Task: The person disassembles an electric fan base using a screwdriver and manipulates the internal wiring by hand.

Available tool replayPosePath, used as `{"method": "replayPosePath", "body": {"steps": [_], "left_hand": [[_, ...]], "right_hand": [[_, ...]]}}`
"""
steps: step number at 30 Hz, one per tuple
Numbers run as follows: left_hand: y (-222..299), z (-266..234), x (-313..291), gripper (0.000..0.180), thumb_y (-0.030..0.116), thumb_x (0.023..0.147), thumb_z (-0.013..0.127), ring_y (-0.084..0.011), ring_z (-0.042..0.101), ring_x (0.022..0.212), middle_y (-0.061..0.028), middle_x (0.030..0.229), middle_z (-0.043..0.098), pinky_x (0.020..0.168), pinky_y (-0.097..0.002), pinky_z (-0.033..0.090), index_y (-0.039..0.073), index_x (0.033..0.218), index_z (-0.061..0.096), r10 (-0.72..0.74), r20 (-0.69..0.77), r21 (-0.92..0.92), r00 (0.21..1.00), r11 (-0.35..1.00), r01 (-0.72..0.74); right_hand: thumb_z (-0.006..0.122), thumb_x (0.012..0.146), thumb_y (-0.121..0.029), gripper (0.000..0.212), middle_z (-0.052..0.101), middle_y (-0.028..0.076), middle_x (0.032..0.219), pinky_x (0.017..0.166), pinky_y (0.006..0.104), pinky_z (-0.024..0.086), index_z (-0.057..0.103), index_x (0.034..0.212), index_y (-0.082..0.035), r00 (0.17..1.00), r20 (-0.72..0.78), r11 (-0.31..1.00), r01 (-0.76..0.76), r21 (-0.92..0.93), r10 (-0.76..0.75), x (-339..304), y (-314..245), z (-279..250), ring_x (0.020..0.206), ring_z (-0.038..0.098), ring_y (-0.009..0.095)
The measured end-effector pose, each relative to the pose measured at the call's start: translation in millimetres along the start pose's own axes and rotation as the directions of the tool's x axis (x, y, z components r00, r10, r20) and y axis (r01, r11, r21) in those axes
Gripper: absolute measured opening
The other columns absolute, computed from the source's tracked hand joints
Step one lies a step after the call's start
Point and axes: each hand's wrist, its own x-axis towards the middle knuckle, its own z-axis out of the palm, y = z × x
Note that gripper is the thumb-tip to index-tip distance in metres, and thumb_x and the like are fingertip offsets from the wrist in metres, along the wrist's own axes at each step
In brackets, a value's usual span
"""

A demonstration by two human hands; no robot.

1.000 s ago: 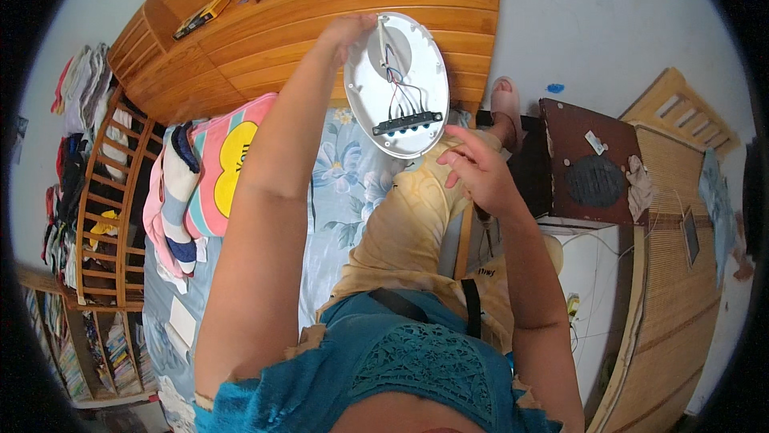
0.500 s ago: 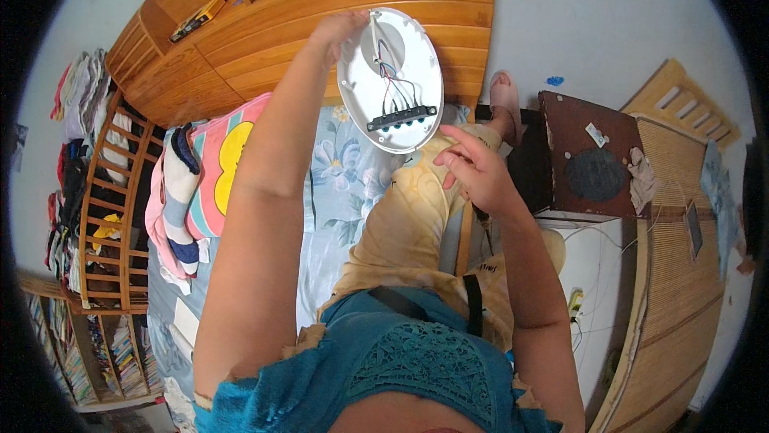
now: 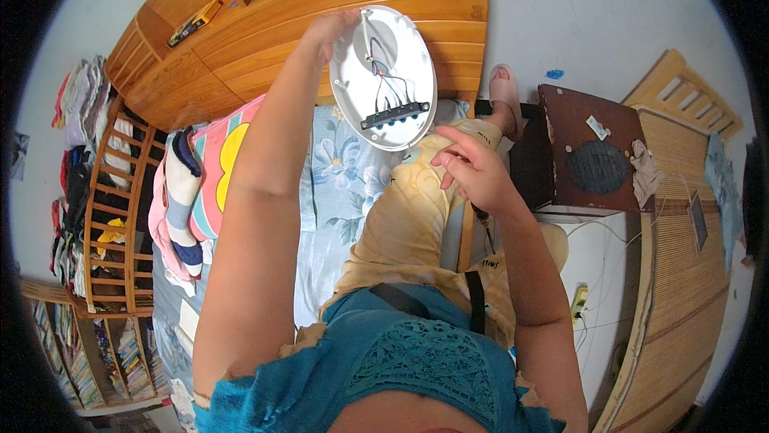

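A white oval plastic housing (image 3: 350, 80) is held up in front of me with its hollow inner side facing me. Inside it, thin coloured wires (image 3: 378, 72) run from near the top down to a black button strip (image 3: 396, 116) fixed across the lower part. My left hand (image 3: 330, 32) grips the housing's upper left rim, its fingertips partly hidden behind the edge. Just off the lower right rim is my right hand (image 3: 476, 170), holding nothing visible. Its index finger stretches toward the housing, and the other fingers are loosely bent and apart.
My yellow-trousered leg (image 3: 412, 217) lies across a blue floral bed sheet (image 3: 332, 165). Beyond rises a wooden headboard (image 3: 264, 40). Folded clothes (image 3: 183, 201) and a pink cushion (image 3: 252, 116) lie left. A dark red cabinet (image 3: 585, 116) stands right, near a bamboo mat (image 3: 681, 273).
The housing and my left hand appear slightly farther left, while the whole view has also shifted a little. My right hand keeps nearly the same pose beside the rim.
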Motion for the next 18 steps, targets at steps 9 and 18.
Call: {"method": "replayPosePath", "body": {"steps": [9,18], "left_hand": [[7,2,-8,0.027,0.026,0.092,0.048,-0.0236,0.059,0.098,-0.0115,0.109,0.061,0.085,-0.039,0.049,0.011,0.112,0.058,-0.023,0.049,-0.033,0.999,0.999,0.024],[1,-3,-1,0.029,0.03,0.092,0.049,-0.026,0.061,0.092,-0.0153,0.105,0.061,0.079,-0.0417,0.052,0.011,0.113,0.056,-0.022,0.077,-0.081,0.997,0.996,0.029]], "right_hand": [[0.051,0.088,-0.009,0.042,0.061,0.013,0.09,0.059,0.0242,0.048,0.042,0.127,0.005,1.0,-0.009,1.0,-0.006,-0.007,0.006,-2,0,-1,0.065,0.057,0.012],[0.052,0.087,-0.01,0.042,0.061,0.012,0.089,0.058,0.0243,0.047,0.044,0.126,0.003,0.999,-0.001,0.999,-0.032,0.007,0.032,-3,1,-2,0.063,0.056,0.012]]}}
